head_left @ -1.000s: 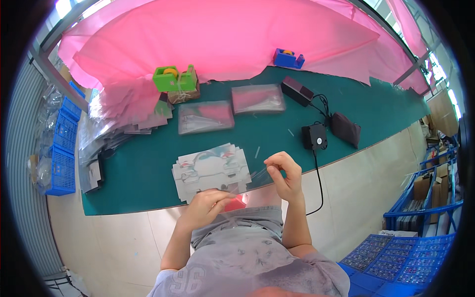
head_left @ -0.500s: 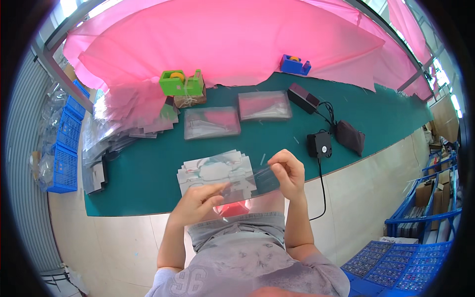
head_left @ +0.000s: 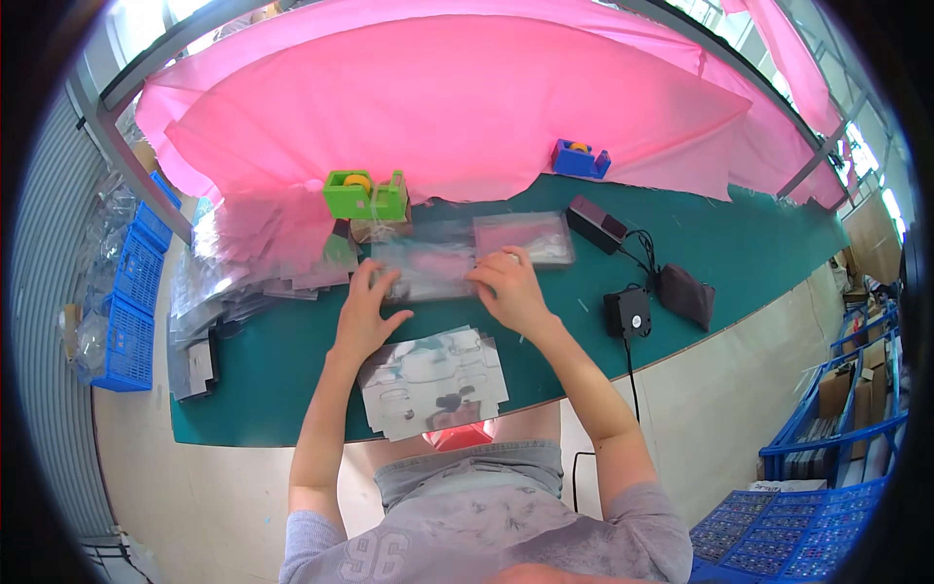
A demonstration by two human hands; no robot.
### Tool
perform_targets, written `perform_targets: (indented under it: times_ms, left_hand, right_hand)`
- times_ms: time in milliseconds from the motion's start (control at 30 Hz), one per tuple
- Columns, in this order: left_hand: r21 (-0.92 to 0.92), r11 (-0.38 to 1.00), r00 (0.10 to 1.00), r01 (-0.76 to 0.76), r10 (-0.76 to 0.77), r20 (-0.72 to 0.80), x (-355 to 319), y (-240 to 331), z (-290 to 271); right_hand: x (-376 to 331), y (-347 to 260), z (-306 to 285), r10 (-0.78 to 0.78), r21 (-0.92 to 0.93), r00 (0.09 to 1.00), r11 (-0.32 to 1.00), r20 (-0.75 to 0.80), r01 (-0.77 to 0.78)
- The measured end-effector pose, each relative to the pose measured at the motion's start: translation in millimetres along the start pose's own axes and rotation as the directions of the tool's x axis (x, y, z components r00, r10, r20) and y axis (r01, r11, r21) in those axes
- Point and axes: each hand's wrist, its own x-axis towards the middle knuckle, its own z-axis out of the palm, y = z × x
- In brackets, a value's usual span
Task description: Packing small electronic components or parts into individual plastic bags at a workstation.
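Both hands reach forward over the left stack of flat clear plastic sleeves. At its left edge is my left hand, with the thumb stretched away from the fingers. My right hand has its bent fingers and thumb at the stack's right edge, closed on a clear sheet lying over the top. Exactly where that sheet's edges end is hard to make out. Nearer to me, a stack of white and grey printed die-cut cards lies at the table's front edge, touched by neither hand.
Beside the worked stack lies another sleeve stack. A green tape dispenser and a blue one stand behind. Loose sleeves are heaped left. On the right are a black boxy device, its cable and a dark pouch.
Both hands have moved forward from the printed cards to the left sleeve stack. The clear sheet that was over the cards is now over that stack, and the cards lie uncovered.
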Motion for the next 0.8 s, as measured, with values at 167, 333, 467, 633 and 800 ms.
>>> perform_targets:
  times_ms: [167,333,467,633,800]
  left_hand:
    - [0.126,0.992,0.999,0.025,-0.02,-0.034,-11,-21,13]
    - [0.148,0.986,0.997,-0.08,0.081,-0.006,-9,-19,10]
    - [0.073,0.996,0.998,-0.046,0.043,0.045,-10,-22,13]
    - [-0.224,0.974,0.997,0.031,-0.013,0.08,-9,-16,12]
    - [-0.265,0.963,0.997,0.054,-0.037,0.067,-10,-17,12]
  right_hand:
    - [-10,-2,24,0.005,0.021,0.987,1.0,0.162,-0.008]
    - [-6,-10,12,0.028,0.032,0.935,0.999,0.354,-0.042]
    - [-1,-4,11,0.06,0.053,0.906,0.995,0.42,-0.09]
    - [-11,-4,19,0.09,0.042,0.982,0.994,0.169,-0.098]
    - [-13,-9,28,0.083,-0.104,0.995,0.992,0.053,-0.077]
